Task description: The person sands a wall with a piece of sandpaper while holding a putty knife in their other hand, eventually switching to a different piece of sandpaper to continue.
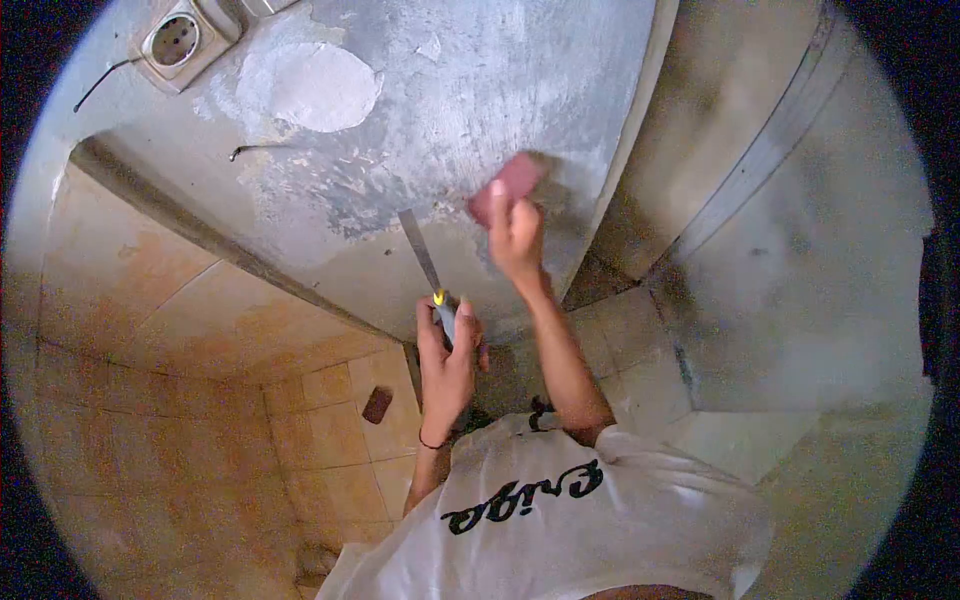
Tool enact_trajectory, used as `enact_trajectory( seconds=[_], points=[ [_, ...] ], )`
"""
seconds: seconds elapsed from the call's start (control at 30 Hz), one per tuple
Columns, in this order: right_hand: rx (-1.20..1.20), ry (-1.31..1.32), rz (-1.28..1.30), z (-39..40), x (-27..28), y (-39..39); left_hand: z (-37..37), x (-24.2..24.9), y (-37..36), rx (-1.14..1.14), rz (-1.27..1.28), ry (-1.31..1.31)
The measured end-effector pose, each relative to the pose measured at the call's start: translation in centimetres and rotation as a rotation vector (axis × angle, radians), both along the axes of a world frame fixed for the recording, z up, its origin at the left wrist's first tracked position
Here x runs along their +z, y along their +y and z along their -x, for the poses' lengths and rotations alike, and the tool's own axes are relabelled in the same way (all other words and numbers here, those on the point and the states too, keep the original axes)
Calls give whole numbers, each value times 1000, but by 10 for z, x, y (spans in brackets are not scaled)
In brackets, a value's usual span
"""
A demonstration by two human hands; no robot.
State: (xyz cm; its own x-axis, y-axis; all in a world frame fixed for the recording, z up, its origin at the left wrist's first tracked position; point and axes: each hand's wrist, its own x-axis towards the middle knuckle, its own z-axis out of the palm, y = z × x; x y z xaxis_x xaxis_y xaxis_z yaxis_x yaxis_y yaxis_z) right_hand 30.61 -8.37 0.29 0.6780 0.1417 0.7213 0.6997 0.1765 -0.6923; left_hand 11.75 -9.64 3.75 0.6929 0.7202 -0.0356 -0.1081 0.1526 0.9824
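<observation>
My left hand (447,360) grips the handle of a putty knife (424,255), whose narrow metal blade points up and lies against the grey patched wall (470,90). A thin dark band circles that wrist. My right hand (516,235) is raised higher and presses a reddish sanding block (508,183) flat against the wall, just right of the blade tip. The block looks blurred.
A wall socket (176,41) sits at the upper left, with a pale round filler patch (312,88) below it. Orange floor tiles (200,400) spread to the left, with a small dark block (377,404) lying on them. A wall corner (640,120) runs down the right.
</observation>
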Motion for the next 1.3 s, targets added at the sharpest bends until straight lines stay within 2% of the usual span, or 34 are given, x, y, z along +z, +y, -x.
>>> enact_trajectory(
  seconds=[0.03, 0.07, 0.1, 0.17, 0.33, 0.47, 0.57, 0.67, 0.8, 0.87, 0.9, 1.0, 1.17, 1.27, 1.3],
  points=[
    [32, 163, 36, -8, -6, -10, 1, -2, 2, -2, 1, 2],
    [-161, 73, -46, -23, -14, -11, 4, -3, 3, -8, -3, -13],
    [-180, 125, -90, -27, -5, -18, 6, -5, 6, -24, 1, -39],
    [-184, 181, -143, -26, 5, -17, 9, -9, 10, -27, 12, -44],
    [-141, 78, -120, -9, 17, -3, 4, -5, 8, -17, 27, -3],
    [-230, 317, -71, -16, -21, -11, 0, -6, 3, -32, 20, -15],
    [-221, 350, -144, -19, -8, -8, -9, -1, -3, -32, 6, -18],
    [-138, 310, -208, -25, 0, -8, -12, -2, -9, -38, 9, 3],
    [-148, 312, -230, -27, -26, -13, -15, -10, -11, -26, 17, -5],
    [-271, 370, -85, -34, -38, -21, -14, -22, -12, -3, 50, -8],
    [-237, 400, -251, -29, -20, -17, -17, -26, -11, 18, 76, -18],
    [-207, 286, -220, -37, 8, -21, -20, -21, -14, 8, 45, -9],
    [-161, 340, -167, -42, -27, -31, -27, -9, -20, 5, 23, -22],
    [-228, 349, -143, -52, -28, -33, -34, -18, -21, 17, 27, -24],
    [-216, 333, -206, -49, -9, -32, -35, -23, -23, 20, 28, -22]
  ],
)
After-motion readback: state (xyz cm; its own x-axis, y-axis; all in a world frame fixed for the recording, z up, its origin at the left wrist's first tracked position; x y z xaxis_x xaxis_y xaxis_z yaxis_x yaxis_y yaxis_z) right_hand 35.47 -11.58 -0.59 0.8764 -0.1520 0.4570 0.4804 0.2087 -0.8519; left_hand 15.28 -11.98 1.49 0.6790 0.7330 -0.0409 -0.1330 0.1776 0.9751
